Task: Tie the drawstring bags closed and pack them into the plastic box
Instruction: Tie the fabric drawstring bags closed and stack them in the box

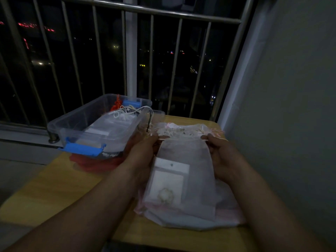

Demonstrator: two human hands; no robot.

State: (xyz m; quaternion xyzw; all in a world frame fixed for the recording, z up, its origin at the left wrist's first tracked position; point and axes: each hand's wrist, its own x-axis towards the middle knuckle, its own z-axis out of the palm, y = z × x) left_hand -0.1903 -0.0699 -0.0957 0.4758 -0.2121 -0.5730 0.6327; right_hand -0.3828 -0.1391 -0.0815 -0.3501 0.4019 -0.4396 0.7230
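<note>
My left hand (143, 148) pinches one side of the gathered mouth of a sheer bag (183, 160), and my right hand (223, 157) pinches the other side. The fingers of both are curled onto the fabric and its thin cords. The bag hangs between my hands, and its lower end rests on the pile of bags (190, 222) below my wrists on the table (63, 188).

The light is poor and the cords are fine, so I could easily catch a cord from the bags just beyond my fingertips and knot two bags together. If I pull unevenly, the mouth may bunch on one side and stay partly open. A hard tug could tear the thin mesh. The bag is slippery, so a loose pinch may drop it.

Inside the bag in my hands is a white card (167, 182) with a small pale round piece at its lower end. The box (72, 128) of clear plastic sits just beyond my left hand, lid off, with a blue latch (83, 149) on its near end. It holds several pale bags lying flat, white cords looping over them, and something red (117, 104) at the far end.
</note>
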